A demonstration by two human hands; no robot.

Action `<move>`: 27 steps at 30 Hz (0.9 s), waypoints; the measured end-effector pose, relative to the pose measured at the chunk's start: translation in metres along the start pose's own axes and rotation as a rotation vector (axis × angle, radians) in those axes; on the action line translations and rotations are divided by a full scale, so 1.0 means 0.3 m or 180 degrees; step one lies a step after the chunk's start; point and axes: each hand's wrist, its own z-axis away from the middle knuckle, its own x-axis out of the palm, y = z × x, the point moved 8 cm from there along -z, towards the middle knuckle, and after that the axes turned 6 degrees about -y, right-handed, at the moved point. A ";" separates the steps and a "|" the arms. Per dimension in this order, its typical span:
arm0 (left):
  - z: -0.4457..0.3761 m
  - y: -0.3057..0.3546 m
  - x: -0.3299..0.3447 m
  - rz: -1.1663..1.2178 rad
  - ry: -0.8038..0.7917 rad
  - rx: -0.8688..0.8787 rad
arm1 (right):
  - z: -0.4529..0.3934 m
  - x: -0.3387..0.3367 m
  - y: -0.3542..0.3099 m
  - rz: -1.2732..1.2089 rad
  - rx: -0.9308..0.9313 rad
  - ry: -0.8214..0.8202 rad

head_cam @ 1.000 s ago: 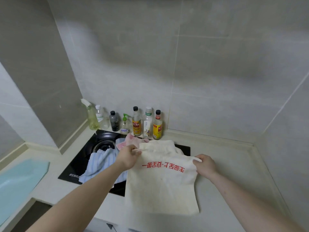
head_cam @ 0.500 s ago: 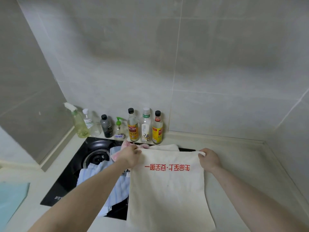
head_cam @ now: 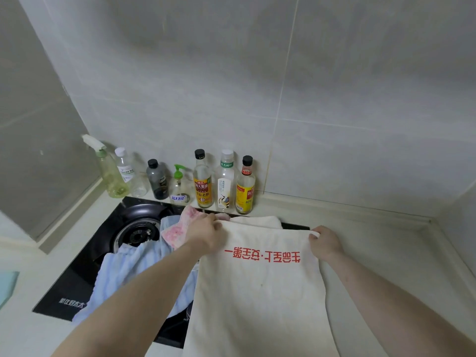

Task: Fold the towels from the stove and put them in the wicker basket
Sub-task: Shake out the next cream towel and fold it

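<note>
The cream towel (head_cam: pixel 260 292) runs off the bottom edge, hiding the stove (head_cam: pixel 77 287) partly.

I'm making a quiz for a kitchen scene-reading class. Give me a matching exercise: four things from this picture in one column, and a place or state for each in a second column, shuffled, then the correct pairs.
Things
1. cream cotton towel with red printed characters
2. light blue striped towel
3. pink and white patterned cloth
4. clear pump bottle with green nozzle

Places or states
A. draped over the black stove beside the burner
B. standing in the row by the tiled wall
C. held at its far corners by left hand and right hand
D. bunched behind the left hand

Pairs: 1-C, 2-A, 3-D, 4-B
</note>
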 end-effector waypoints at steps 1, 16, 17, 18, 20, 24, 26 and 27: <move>-0.007 -0.013 0.009 0.0054 0.0005 -0.0010 | -0.004 0.005 0.006 0.0005 0.0008 -0.0018; -0.003 0.041 0.002 -0.0070 -0.0356 -0.0238 | -0.033 0.179 -0.013 0.0143 -0.0273 -0.1089; -0.007 0.041 -0.001 -0.0130 -0.0340 -0.0184 | -0.034 0.169 -0.014 0.0247 -0.0255 -0.1052; -0.008 0.039 -0.004 -0.0196 -0.0306 -0.0150 | -0.032 0.156 -0.013 0.0317 -0.0240 -0.0995; -0.008 0.036 -0.017 -0.0317 -0.0181 -0.0075 | -0.022 0.121 -0.016 0.0456 -0.0269 -0.0815; 0.048 0.085 -0.081 -0.0639 0.0203 0.0234 | 0.023 0.037 -0.055 0.0619 -0.0509 -0.0498; 0.112 0.122 -0.135 -0.0467 0.0425 0.0252 | 0.063 -0.019 -0.089 0.0656 -0.0680 -0.0339; 0.145 0.138 -0.161 -0.0391 0.0527 0.0229 | 0.088 -0.050 -0.110 0.0725 -0.0786 -0.0267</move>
